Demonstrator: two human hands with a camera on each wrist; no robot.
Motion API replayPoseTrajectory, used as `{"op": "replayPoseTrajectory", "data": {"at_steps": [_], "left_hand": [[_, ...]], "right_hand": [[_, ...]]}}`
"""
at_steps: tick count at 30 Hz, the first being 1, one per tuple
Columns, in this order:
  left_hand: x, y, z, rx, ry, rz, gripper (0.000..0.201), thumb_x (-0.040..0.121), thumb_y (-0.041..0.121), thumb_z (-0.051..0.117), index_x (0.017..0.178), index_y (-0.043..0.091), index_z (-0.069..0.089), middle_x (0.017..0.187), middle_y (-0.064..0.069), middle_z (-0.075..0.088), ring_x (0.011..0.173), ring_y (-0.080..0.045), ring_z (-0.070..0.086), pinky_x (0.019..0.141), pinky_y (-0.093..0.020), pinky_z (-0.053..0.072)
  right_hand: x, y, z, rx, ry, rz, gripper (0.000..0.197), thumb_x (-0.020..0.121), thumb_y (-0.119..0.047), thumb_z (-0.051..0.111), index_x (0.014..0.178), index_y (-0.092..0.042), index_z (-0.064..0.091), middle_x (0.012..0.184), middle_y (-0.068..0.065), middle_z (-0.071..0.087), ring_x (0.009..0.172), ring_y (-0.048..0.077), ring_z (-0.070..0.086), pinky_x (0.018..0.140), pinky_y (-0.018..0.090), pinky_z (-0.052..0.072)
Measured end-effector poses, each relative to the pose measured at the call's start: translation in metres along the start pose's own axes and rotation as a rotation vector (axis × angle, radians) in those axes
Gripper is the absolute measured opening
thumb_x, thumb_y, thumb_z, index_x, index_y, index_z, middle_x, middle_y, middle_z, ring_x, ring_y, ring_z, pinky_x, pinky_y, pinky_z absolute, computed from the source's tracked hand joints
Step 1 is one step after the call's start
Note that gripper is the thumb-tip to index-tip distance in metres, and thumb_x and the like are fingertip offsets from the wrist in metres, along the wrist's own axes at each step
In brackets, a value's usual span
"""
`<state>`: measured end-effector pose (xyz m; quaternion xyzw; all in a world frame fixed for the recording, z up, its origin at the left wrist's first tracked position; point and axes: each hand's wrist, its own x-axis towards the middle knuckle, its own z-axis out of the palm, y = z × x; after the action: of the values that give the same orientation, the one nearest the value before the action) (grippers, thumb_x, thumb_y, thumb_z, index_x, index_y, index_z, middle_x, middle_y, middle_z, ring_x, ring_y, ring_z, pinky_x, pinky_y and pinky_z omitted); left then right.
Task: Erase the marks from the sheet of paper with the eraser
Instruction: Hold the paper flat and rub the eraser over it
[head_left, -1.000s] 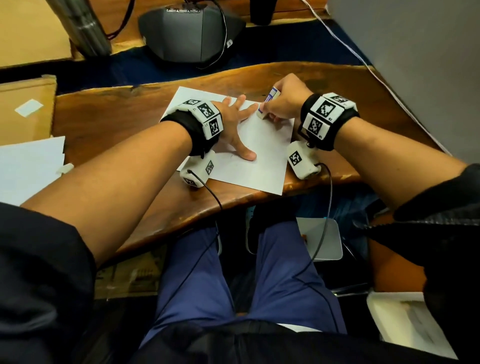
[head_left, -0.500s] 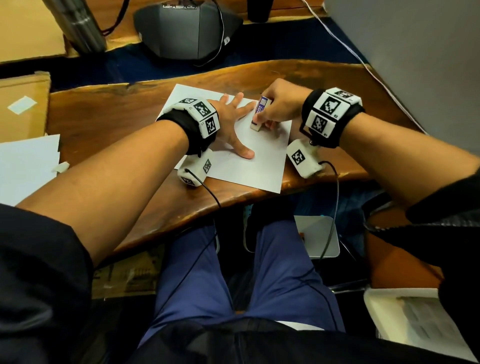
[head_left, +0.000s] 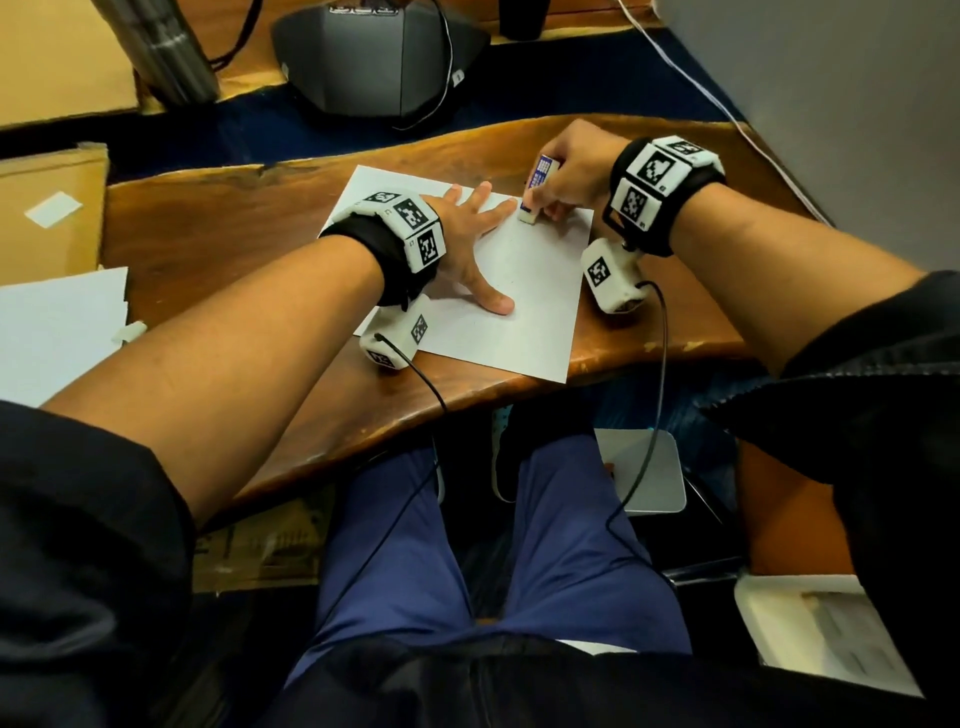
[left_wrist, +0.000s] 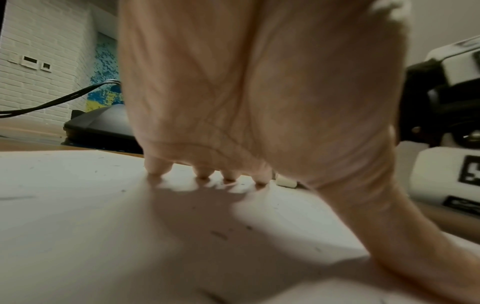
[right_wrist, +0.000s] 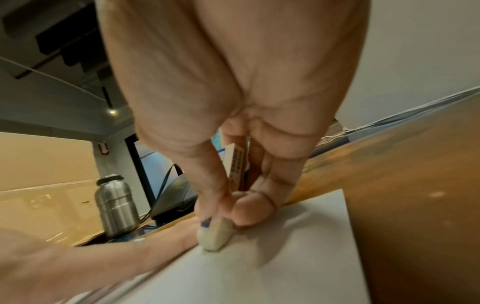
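A white sheet of paper (head_left: 524, 291) lies on the wooden table (head_left: 218, 234). My left hand (head_left: 475, 234) lies flat on it with fingers spread, fingertips (left_wrist: 205, 174) pressing the sheet (left_wrist: 91, 216) down. My right hand (head_left: 566, 176) grips a white eraser in a blue-printed sleeve (head_left: 535, 192), its tip pressed on the paper near the far edge, right beside my left forefinger. In the right wrist view thumb and fingers pinch the eraser (right_wrist: 215, 234), whose rounded end touches the sheet (right_wrist: 272, 267). Small dark crumbs dot the paper.
A grey device (head_left: 374, 57) with cables and a steel bottle (head_left: 166, 52) stand beyond the table. Cardboard (head_left: 47, 218) and white sheets (head_left: 57, 327) lie at the left. The table's front edge is just below the paper, my legs beneath it.
My right hand has slid the eraser back and forth along the far part of the sheet; it now stands beside my left forefinger. My left hand has stayed flat on the paper.
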<state>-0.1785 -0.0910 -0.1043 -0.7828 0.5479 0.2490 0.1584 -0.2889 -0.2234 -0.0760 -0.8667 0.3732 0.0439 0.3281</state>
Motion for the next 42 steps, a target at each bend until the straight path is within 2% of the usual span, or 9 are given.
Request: {"op": "replayPoseTrajectory", "data": {"at_steps": [7,12,17,21,25,29,34,37,42], "left_hand": [[0.001,-0.002,0.002,0.004,0.000,0.009,0.148,0.033,0.094,0.059,0.147,0.046,-0.022,0.159,0.007,-0.027,0.149,-0.030,-0.015,0.115,-0.062,0.005],[-0.002,0.000,0.000,0.010,0.002,0.001,0.145,0.037,0.091,0.061,0.147,0.046,-0.022,0.160,0.007,-0.027,0.149,-0.029,-0.014,0.115,-0.061,0.005],[-0.002,0.000,-0.001,0.007,0.000,-0.004,0.141,0.046,0.086,0.065,0.149,0.043,-0.021,0.160,0.006,-0.027,0.149,-0.029,-0.015,0.116,-0.059,0.004],[-0.003,0.002,0.000,0.007,-0.002,0.002,0.144,0.040,0.090,0.061,0.148,0.044,-0.021,0.160,0.006,-0.026,0.149,-0.030,-0.014,0.116,-0.061,0.004],[-0.002,-0.001,0.001,0.021,0.014,0.009,0.147,0.033,0.094,0.056,0.148,0.044,-0.021,0.160,0.005,-0.025,0.149,-0.031,-0.012,0.115,-0.060,0.005],[-0.001,-0.002,0.003,0.032,0.020,0.009,0.147,0.034,0.095,0.054,0.149,0.042,-0.020,0.160,0.006,-0.025,0.149,-0.030,-0.012,0.116,-0.059,0.005],[-0.003,0.001,0.000,0.027,0.007,-0.005,0.142,0.043,0.090,0.062,0.148,0.045,-0.022,0.160,0.005,-0.025,0.149,-0.030,-0.013,0.116,-0.060,0.005],[-0.003,0.002,-0.002,0.027,-0.004,-0.010,0.142,0.043,0.089,0.062,0.148,0.043,-0.021,0.160,0.005,-0.025,0.149,-0.029,-0.013,0.116,-0.059,0.004],[-0.004,0.002,-0.002,0.013,-0.011,-0.010,0.143,0.043,0.088,0.063,0.148,0.043,-0.022,0.160,0.005,-0.027,0.149,-0.029,-0.015,0.116,-0.059,0.003]], "right_hand": [[-0.009,0.005,0.007,-0.119,-0.139,-0.061,0.020,0.088,-0.025,0.074,0.103,-0.012,0.069,0.088,0.002,0.073,0.069,0.009,0.068,0.057,0.018,0.048],[-0.005,0.001,0.004,-0.005,0.016,-0.013,0.026,0.089,-0.024,0.072,0.110,-0.010,0.069,0.088,0.002,0.071,0.071,0.009,0.066,0.058,0.018,0.049],[-0.019,0.005,0.012,-0.151,-0.131,-0.082,0.022,0.089,-0.027,0.072,0.105,-0.013,0.069,0.091,0.002,0.073,0.078,0.013,0.070,0.065,0.021,0.052],[-0.016,0.001,0.007,-0.002,-0.021,-0.017,0.023,0.087,-0.024,0.074,0.106,-0.011,0.070,0.092,0.004,0.073,0.073,0.011,0.069,0.062,0.020,0.053],[-0.022,0.002,0.018,-0.076,0.006,-0.064,0.026,0.087,-0.026,0.074,0.109,-0.012,0.069,0.097,0.004,0.073,0.083,0.015,0.071,0.076,0.028,0.059],[-0.033,0.003,0.025,-0.106,-0.096,-0.086,0.022,0.088,-0.026,0.073,0.106,-0.014,0.070,0.094,0.001,0.073,0.076,0.009,0.068,0.060,0.018,0.051],[-0.021,-0.005,0.011,-0.032,0.033,-0.031,0.024,0.087,-0.026,0.075,0.106,-0.012,0.071,0.090,0.000,0.072,0.072,0.007,0.067,0.058,0.017,0.051],[-0.029,0.000,0.020,-0.105,-0.043,-0.081,0.025,0.088,-0.027,0.073,0.109,-0.014,0.069,0.097,0.003,0.073,0.084,0.014,0.070,0.074,0.025,0.057],[-0.041,0.002,0.023,-0.094,-0.148,-0.085,0.024,0.088,-0.027,0.072,0.110,-0.016,0.070,0.095,0.000,0.073,0.079,0.010,0.069,0.065,0.019,0.051]]}}
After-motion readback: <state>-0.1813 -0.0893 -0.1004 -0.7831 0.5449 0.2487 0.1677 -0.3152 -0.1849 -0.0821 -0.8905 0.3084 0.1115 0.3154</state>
